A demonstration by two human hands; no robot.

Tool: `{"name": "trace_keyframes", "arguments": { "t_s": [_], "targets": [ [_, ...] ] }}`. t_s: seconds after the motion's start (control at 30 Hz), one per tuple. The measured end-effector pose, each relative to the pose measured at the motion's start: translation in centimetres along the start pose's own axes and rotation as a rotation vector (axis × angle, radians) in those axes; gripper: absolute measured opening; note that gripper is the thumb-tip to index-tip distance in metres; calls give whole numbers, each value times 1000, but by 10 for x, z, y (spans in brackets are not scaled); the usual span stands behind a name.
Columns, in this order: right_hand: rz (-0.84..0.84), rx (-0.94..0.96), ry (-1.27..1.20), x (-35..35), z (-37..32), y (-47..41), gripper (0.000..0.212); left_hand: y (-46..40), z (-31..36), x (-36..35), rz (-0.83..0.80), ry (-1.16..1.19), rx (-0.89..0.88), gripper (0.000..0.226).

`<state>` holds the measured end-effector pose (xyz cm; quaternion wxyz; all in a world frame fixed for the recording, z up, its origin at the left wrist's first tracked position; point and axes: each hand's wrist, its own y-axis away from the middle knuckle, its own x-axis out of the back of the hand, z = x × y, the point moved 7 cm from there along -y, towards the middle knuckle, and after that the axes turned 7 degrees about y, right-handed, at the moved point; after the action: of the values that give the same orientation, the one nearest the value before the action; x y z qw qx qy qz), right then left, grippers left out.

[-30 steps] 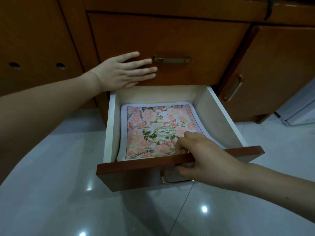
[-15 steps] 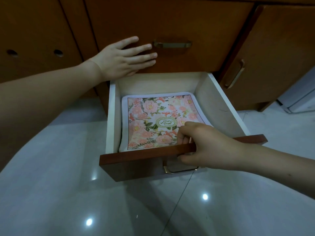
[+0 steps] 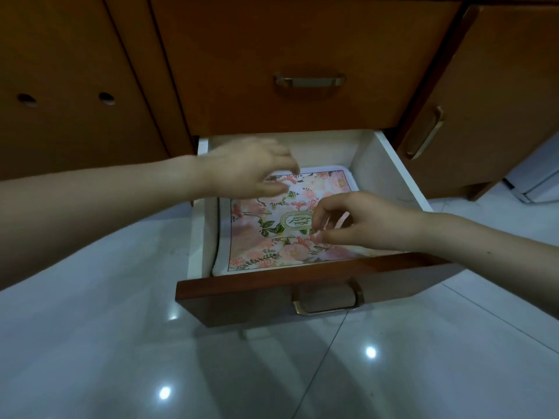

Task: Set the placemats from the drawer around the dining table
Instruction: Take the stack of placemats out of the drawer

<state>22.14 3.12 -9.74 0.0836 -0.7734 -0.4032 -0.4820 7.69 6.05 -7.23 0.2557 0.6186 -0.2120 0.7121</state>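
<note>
The bottom drawer is pulled out, white inside with a brown wooden front. A stack of floral placemats, pink flowers with a green oval label, lies flat in it. My left hand hovers over the far left part of the stack, blurred, fingers loosely curled and holding nothing. My right hand is over the right side of the top placemat, fingers curled downward toward it; no grip on the mat shows.
A closed wooden drawer with a brass handle sits above the open one. A cabinet door stands to the right, a wooden panel with two holes to the left. Glossy white floor tiles lie below.
My left hand left the upper drawer's front and came down into the open drawer. My right hand let go of the drawer's front edge and moved in over the placemats.
</note>
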Motion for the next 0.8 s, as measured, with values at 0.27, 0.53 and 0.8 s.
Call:
{"name": "trace_keyframes", "arguments": {
  "t_s": [0.27, 0.53, 0.8],
  "targets": [
    [-185, 21, 141, -25, 13, -22, 42, 32, 21, -73, -481, 548, 105, 48],
    [-278, 62, 144, -31, 10, -32, 50, 30, 23, -88, -612, 571, 93, 70],
    [-351, 28, 107, -41, 15, -33, 42, 30, 32, -89, -555, 435, 64, 68]
  ]
}}
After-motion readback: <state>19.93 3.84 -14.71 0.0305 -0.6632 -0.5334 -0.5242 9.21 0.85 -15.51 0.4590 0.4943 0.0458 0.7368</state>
